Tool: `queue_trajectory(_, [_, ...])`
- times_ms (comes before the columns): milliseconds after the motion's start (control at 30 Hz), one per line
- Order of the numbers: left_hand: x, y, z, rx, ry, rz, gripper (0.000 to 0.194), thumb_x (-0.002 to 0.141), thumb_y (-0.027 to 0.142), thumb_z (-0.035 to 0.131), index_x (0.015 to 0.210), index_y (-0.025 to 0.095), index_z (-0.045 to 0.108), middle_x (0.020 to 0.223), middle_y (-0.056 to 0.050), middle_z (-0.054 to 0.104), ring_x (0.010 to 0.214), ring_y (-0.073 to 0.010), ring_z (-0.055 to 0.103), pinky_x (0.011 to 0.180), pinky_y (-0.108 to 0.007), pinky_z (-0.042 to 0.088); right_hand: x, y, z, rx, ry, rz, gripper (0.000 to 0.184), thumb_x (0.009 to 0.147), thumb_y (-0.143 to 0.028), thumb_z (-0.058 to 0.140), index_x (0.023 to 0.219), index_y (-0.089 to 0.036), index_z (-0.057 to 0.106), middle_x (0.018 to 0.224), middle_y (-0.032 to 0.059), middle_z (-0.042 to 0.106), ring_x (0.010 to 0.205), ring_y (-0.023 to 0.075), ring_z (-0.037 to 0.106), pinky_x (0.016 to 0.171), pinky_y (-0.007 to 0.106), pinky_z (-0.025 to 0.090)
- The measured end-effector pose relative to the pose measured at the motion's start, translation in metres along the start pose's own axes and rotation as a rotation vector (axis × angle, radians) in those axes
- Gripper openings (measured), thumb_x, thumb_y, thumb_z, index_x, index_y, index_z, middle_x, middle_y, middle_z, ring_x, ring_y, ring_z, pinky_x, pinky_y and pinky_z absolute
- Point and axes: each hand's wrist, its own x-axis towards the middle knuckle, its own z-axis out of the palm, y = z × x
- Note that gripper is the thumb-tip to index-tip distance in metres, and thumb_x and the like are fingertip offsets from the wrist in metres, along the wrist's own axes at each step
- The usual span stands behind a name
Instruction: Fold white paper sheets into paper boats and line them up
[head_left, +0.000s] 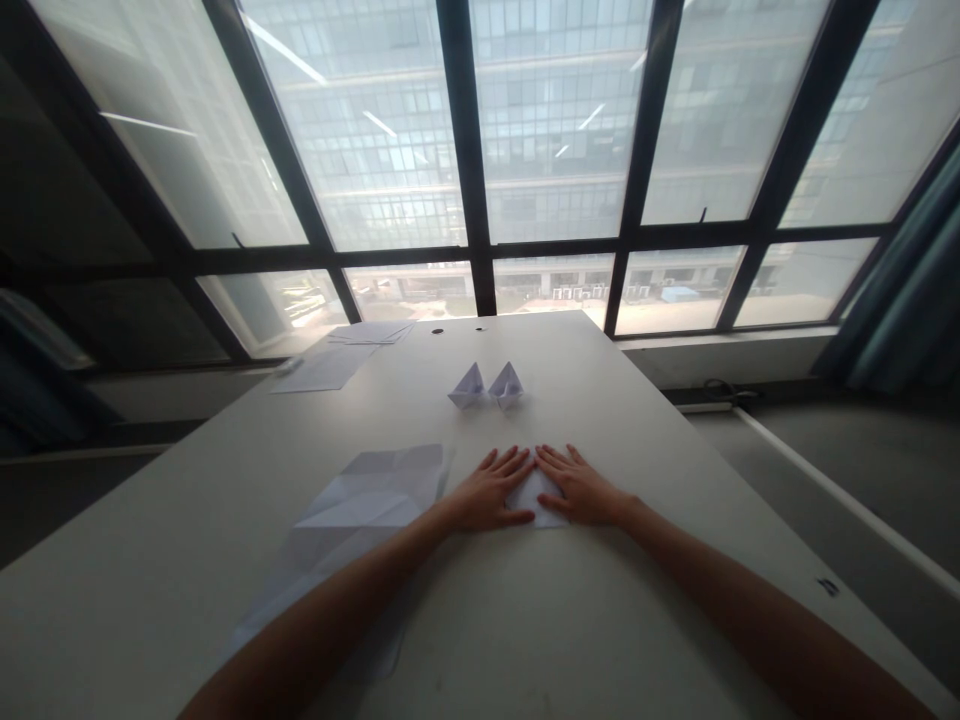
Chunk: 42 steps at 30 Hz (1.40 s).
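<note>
Angled inward, palms down, the left hand (484,497) and right hand (589,490) press flat, fingers slightly spread, on a folded paper (531,490) on the table (525,620). It narrows forward, toward 2 paper boats (507,388); covered sides leave its long axis unclear.

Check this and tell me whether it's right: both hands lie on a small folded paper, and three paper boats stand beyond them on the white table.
The count is wrong: the head view shows two paper boats, one on the left and one on the right. The left hand and right hand do lie on the folded paper, with the boats beyond on the white table.
</note>
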Motion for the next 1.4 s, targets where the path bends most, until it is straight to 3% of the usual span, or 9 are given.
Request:
queue_trajectory(167, [0.000, 0.000, 0.001, 0.028, -0.018, 0.002, 0.091, 0.089, 0.073, 0.036, 0.156, 0.022, 0.002, 0.161, -0.011, 0.006, 0.149, -0.0294, 0.003, 0.119, -0.050, 0.005, -0.003, -0.001, -0.002, -0.013, -0.042, 0.009, 0.083, 0.093, -0.068, 0.031, 0.156, -0.018, 0.009, 0.161, 0.0120, 0.009, 0.149, 0.0263, 0.005, 0.118, 0.052, -0.007])
queue_trajectory(467, [0.000, -0.002, 0.002, 0.026, -0.012, -0.015, 0.095, 0.086, 0.075, 0.040, 0.156, 0.019, 0.010, 0.161, -0.013, 0.006, 0.149, -0.0301, 0.001, 0.119, -0.049, 0.006, -0.006, 0.006, -0.015, 0.062, -0.129, -0.073, 0.112, 0.076, -0.077, 0.055, 0.155, -0.018, 0.002, 0.161, 0.0141, 0.004, 0.149, 0.0311, 0.002, 0.118, 0.051, -0.007])
queue_trajectory(567, [0.000, -0.004, 0.003, 0.000, 0.003, -0.012, 0.092, 0.086, 0.074, 0.042, 0.156, 0.022, 0.012, 0.161, -0.011, 0.008, 0.149, -0.0296, 0.004, 0.119, -0.048, 0.007, -0.006, 0.007, -0.013, 0.097, -0.096, -0.043, 0.092, 0.087, -0.068, 0.049, 0.156, -0.023, 0.007, 0.161, 0.0102, 0.009, 0.149, 0.0283, 0.006, 0.119, 0.050, -0.003])
queue_trajectory(667, [0.001, -0.006, 0.005, -0.035, 0.025, -0.033, 0.077, 0.093, 0.067, 0.037, 0.155, 0.026, 0.018, 0.161, -0.007, 0.012, 0.149, -0.0267, 0.008, 0.119, -0.046, 0.010, -0.006, 0.006, -0.009, 0.087, -0.040, 0.015, 0.069, 0.097, -0.055, 0.036, 0.155, -0.024, 0.015, 0.161, 0.0077, 0.015, 0.149, 0.0249, 0.011, 0.119, 0.050, 0.001])
queue_trajectory(767, [0.004, -0.009, 0.011, -0.047, 0.077, -0.092, 0.065, 0.097, 0.061, 0.033, 0.152, 0.027, 0.028, 0.161, -0.006, 0.018, 0.149, -0.0247, 0.013, 0.119, -0.046, 0.013, -0.005, 0.004, -0.006, 0.057, -0.024, 0.019, 0.071, 0.096, -0.054, 0.040, 0.155, -0.022, 0.018, 0.161, 0.0087, 0.016, 0.149, 0.0258, 0.012, 0.119, 0.051, 0.003])
queue_trajectory(967, [0.008, -0.017, 0.021, -0.057, 0.290, -0.324, 0.063, 0.092, 0.052, 0.049, 0.144, 0.019, 0.042, 0.148, -0.013, 0.044, 0.141, -0.0291, 0.034, 0.117, -0.049, 0.023, -0.005, 0.003, -0.006, 0.040, -0.013, 0.016, 0.072, 0.095, -0.054, 0.042, 0.155, -0.020, 0.018, 0.160, 0.0103, 0.017, 0.148, 0.0260, 0.014, 0.119, 0.051, 0.004])
queue_trajectory(1200, [0.006, -0.014, 0.017, -0.112, 0.394, -0.305, 0.051, 0.087, 0.044, 0.060, 0.134, 0.024, 0.053, 0.134, -0.009, 0.056, 0.127, -0.0283, 0.048, 0.111, -0.045, 0.035, -0.004, 0.002, -0.005, 0.019, 0.019, 0.023, 0.070, 0.093, -0.053, 0.046, 0.152, -0.020, 0.029, 0.160, 0.0113, 0.020, 0.148, 0.0290, 0.015, 0.118, 0.052, 0.008])
queue_trajectory(1300, [0.006, -0.013, 0.016, -0.157, 0.424, -0.288, 0.050, 0.085, 0.040, 0.063, 0.133, 0.025, 0.054, 0.130, -0.009, 0.056, 0.121, -0.0277, 0.052, 0.109, -0.044, 0.038, -0.004, -0.001, -0.008, -0.004, 0.083, 0.006, 0.065, 0.090, -0.051, 0.053, 0.147, -0.021, 0.041, 0.155, 0.0124, 0.033, 0.143, 0.0309, 0.027, 0.117, 0.051, 0.014])
queue_trajectory(1400, [0.007, -0.013, 0.016, -0.199, 0.475, -0.270, 0.053, 0.082, 0.035, 0.068, 0.133, 0.025, 0.053, 0.128, -0.009, 0.053, 0.120, -0.0270, 0.052, 0.106, -0.043, 0.041, -0.004, -0.007, -0.011, 0.001, 0.161, -0.021, 0.049, 0.088, -0.046, 0.059, 0.131, -0.023, 0.059, 0.135, 0.0120, 0.054, 0.125, 0.0295, 0.046, 0.110, 0.046, 0.032])
